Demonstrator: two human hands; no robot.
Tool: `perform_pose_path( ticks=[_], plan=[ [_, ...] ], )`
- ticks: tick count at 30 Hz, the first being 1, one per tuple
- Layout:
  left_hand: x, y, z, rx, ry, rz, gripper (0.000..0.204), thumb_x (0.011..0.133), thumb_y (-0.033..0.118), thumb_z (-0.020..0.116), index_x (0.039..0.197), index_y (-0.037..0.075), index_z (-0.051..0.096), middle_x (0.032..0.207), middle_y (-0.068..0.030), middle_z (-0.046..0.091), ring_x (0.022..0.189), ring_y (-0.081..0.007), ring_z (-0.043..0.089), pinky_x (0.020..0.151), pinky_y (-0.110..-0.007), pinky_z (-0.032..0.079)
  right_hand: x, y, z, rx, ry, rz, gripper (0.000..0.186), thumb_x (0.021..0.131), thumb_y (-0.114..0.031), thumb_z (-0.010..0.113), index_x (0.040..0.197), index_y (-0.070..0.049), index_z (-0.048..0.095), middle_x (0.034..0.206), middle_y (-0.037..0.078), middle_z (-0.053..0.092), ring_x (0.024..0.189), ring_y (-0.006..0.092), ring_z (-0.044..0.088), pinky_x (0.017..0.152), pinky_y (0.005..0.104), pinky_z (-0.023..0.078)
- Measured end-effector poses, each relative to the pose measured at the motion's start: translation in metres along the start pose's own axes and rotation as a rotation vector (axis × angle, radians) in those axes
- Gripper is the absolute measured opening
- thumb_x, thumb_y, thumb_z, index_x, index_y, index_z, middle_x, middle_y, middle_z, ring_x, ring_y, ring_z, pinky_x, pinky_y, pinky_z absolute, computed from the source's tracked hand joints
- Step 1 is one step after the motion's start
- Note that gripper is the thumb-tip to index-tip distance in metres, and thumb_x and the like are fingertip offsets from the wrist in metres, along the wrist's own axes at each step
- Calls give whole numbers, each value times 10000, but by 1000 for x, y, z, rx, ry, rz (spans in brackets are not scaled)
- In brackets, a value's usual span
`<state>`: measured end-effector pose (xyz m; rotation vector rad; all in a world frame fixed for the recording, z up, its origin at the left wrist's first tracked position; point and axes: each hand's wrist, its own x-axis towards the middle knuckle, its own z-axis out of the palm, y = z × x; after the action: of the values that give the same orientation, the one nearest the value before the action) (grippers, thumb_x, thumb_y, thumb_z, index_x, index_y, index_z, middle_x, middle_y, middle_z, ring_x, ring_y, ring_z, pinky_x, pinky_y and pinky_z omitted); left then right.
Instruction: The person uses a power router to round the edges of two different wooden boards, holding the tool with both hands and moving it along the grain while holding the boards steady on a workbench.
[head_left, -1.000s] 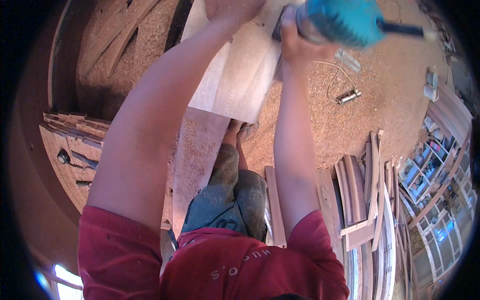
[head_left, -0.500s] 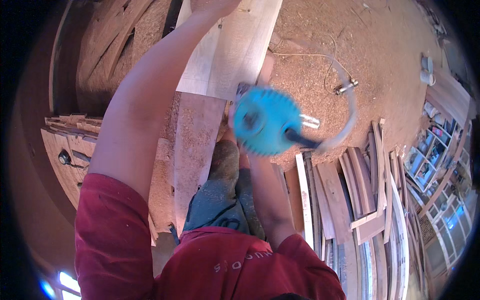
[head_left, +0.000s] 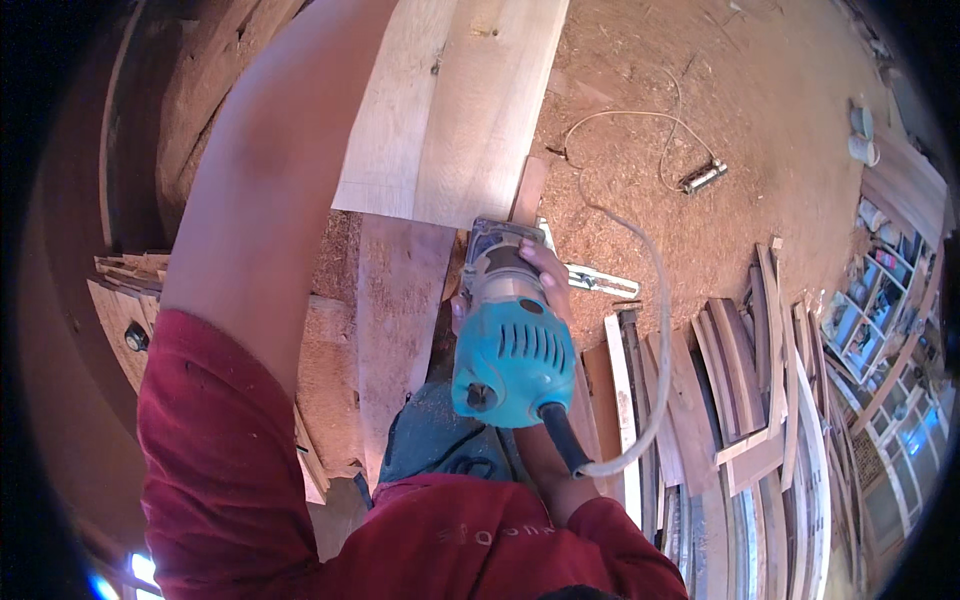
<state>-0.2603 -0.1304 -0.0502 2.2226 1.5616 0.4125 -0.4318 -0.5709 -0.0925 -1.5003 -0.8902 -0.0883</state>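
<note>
By the board (head_left: 450, 120), the router (head_left: 515, 355) has neared the torso (head_left: 450, 525).

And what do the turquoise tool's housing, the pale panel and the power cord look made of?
Turquoise tool: probably moulded plastic housing, slightly glossy, with cleanly shaped vents. Pale panel: wood, seemingly unvarnished; grain, knots and a seam show. Power cord: greyish, perhaps rubber or plastic, judging by its smooth bend.

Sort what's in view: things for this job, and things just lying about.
Seemingly for the job:
teal power tool, in the right hand
its cord
pale board by the tool's base

Seemingly lying about:
wooden strips
pale buckets
</note>
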Motion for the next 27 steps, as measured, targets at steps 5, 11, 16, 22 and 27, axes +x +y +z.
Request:
perform_pose_path(
  ticks=[5, 11, 16, 22, 27],
  plan=[
    [-9, 2, 15, 72, 66, 1, 962, 924, 748, 501, 1540, 18, 381, 1400, -318, 573, 1280, -457, 590, 1051, -541, 473, 8, -12, 11, -14, 70, 10, 499, 993, -344, 632, 1380, -77, 467, 1151, 265, 692, 1065, 441, 678, 971, 579, 514],
    [-11, 17, 10, 56, 48, -18, 948, 922, 755, 505, 1541, 46, 396, 1364, -296, 603, 1208, -440, 643, 971, -535, 524, 35, -6, 14, -48, 48, -22, 607, 941, -330, 694, 1416, -77, 413, 1211, 253, 643, 1112, 410, 648, 994, 550, 510],
    [-11, 11, 5, 72, 47, -11, 924, 928, 745, 508, 1531, 52, 414, 1320, -280, 630, 1132, -422, 681, 929, -519, 542, 64, -11, 23, -113, -6, 41, 696, 892, -317, 737, 1435, -77, 374, 1256, 234, 605, 1155, 380, 621, 1010, 520, 509],
    [-9, 9, 7, 64, 66, -15, 902, 926, 718, 545, 1527, 57, 423, 1288, -271, 645, 1098, -409, 697, 908, -506, 555, 100, -19, 30, -233, -95, 159, 809, 833, -301, 789, 1458, -77, 327, 1310, 212, 560, 1205, 345, 589, 1029, 483, 508],
    [-9, 9, 11, 95, 107, 5, 883, 930, 702, 555, 1510, 47, 433, 1242, -262, 654, 1059, -408, 704, 894, -505, 559, 126, -14, 36, -310, -141, 213, 906, 784, -287, 832, 1477, -77, 287, 1356, 194, 522, 1248, 315, 562, 1045, 453, 507]
  ],
)
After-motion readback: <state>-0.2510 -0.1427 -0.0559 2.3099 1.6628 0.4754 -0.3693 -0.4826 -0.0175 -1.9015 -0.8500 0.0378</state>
